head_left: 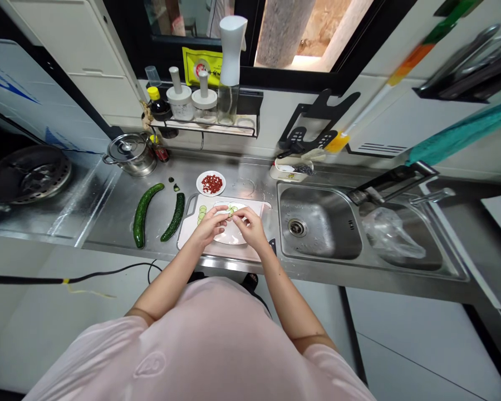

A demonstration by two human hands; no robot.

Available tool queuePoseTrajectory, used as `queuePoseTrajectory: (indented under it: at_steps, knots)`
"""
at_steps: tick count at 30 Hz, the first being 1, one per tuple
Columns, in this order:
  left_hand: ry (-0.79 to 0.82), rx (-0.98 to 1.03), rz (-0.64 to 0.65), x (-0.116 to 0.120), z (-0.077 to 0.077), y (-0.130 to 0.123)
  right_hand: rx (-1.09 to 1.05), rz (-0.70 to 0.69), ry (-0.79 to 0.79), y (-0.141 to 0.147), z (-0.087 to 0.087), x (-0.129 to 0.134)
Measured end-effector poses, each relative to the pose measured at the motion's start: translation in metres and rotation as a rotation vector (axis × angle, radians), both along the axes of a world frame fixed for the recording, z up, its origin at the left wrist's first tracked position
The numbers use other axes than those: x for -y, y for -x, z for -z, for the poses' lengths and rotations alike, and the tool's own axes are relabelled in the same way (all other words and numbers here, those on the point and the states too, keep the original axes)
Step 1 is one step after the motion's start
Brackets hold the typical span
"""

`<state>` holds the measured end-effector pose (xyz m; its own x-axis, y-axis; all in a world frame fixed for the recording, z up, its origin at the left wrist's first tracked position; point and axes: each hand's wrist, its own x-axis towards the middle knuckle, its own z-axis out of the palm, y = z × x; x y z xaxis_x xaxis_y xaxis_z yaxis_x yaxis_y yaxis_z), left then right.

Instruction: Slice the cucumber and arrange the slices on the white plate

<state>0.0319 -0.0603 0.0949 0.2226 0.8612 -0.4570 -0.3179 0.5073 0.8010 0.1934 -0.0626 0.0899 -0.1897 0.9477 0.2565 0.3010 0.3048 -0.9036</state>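
Note:
My left hand (212, 225) and my right hand (250, 227) meet at the fingertips over a white plate (229, 238). Thumb and index finger of the right hand pinch a small cucumber slice. The left fingers curl loosely beside it; what they hold, if anything, is hidden. Pale green cucumber slices (233, 209) show just beyond the fingertips. Under the plate lies a light cutting board (186, 236), with more slices in a row (202, 213) near its left side. A black knife handle (273, 245) sticks out at the board's right edge.
Two whole cucumbers (141, 217) (175, 218) and dark end pieces (176, 187) lie left of the board. Behind it stands a dish of chopped red pieces (212, 183). A lidded pot (131, 154) is at the back left. The sink (317, 223) lies right, below a faucet (434, 195).

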Motion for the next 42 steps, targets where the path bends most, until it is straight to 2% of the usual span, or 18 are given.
queuePoseTrajectory:
  at_steps: [12,29,42]
  knots:
    - [-0.134,-0.122,-0.054,-0.004,-0.005,0.002,0.071,-0.014,-0.031,-0.002,-0.001,0.0]
    - [-0.449,-0.235,-0.015,-0.008,-0.001,0.001,0.104,-0.016,-0.059,-0.005,-0.006,-0.003]
    - [-0.511,-0.252,-0.003,-0.012,0.006,-0.005,0.027,0.062,0.067,-0.003,0.009,-0.006]
